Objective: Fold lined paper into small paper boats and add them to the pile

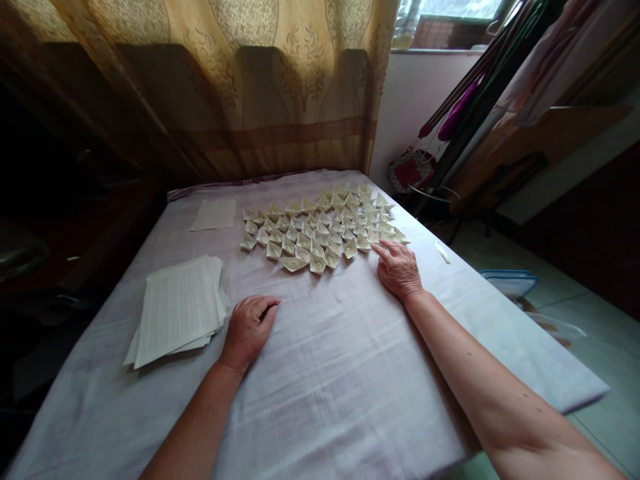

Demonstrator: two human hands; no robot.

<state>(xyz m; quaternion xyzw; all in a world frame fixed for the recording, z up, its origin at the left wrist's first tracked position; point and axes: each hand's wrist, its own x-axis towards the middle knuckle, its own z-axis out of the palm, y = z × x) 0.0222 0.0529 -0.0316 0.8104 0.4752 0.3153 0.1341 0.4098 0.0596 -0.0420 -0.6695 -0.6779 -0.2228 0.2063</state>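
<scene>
Several small folded paper boats [325,227] lie packed together at the far middle of a table covered with a pale cloth [330,373]. My right hand [397,268] rests palm down on the cloth at the near right edge of that cluster, fingers stretched toward the boats, holding nothing. My left hand [249,328] lies on the cloth nearer me with its fingers curled under loosely; nothing shows in it. A stack of printed paper sheets [177,308] sits just left of my left hand.
A single sheet [215,214] lies at the far left of the table. A small paper scrap [442,251] lies near the right edge. A patterned curtain [240,87] hangs behind. A rack of clothes and rods [480,100] stands at the right, with a blue-rimmed lid [510,281] on the floor.
</scene>
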